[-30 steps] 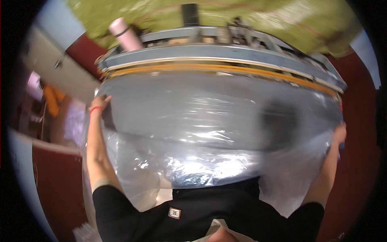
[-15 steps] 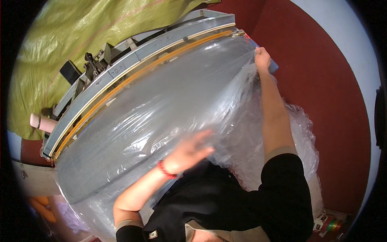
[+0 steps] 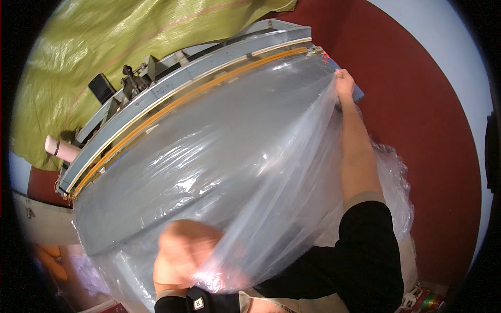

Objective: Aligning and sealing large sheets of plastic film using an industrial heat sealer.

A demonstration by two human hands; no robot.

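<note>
A wide sheet of clear plastic film (image 3: 284, 182) stretches across the machine's broad grey surface (image 3: 224, 133) and rises in a taut fold toward me. At the far right corner, my right hand (image 3: 344, 82) is closed on the film's edge, arm stretched out. My left hand (image 3: 214, 268) is drawn in near my chest, blurred and partly behind the film. Its fingers do not show clearly, so whether it grips the film cannot be seen.
Along the far side runs a grey metal frame (image 3: 209, 65) with an orange strip (image 3: 229, 72). A dark phone-like slab (image 3: 101, 87) and a pink roll (image 3: 61, 148) sit there. Yellow-green sheeting (image 3: 130, 31) hangs behind; a dark red wall (image 3: 412, 120) rises at right.
My left hand has come back from over the middle of the film to near my chest. A fold of film has lifted between my hands. My right hand stays at the far right corner.
</note>
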